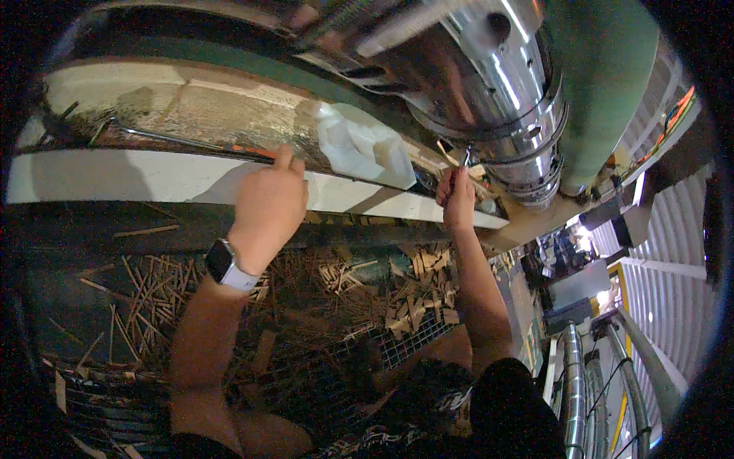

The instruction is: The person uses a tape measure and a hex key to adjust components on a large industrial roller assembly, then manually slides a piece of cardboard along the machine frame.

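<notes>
My left hand [271, 195], with a watch on its wrist, is over the pale ledge with its fingers closed at the orange end of a long, thin metal tool [172, 138]. That tool lies along the ledge, and its exact kind is unclear. On the right, my right hand [457, 200] is closed around a small shiny metal tool [467, 155], mostly hidden by the fingers. It is just beside a large polished metal cylinder [501, 92] with round holes. Between my hands a translucent whitish plastic container [359, 145] lies on the ledge.
A white rail [122, 177] runs along the ledge's near edge. Below it, many wood offcuts [417, 291] are scattered over a dark floor and a metal grid [413, 340]. A green machine body [604, 84] curves beyond the cylinder. Metal pipes [573, 382] stand at the lower right.
</notes>
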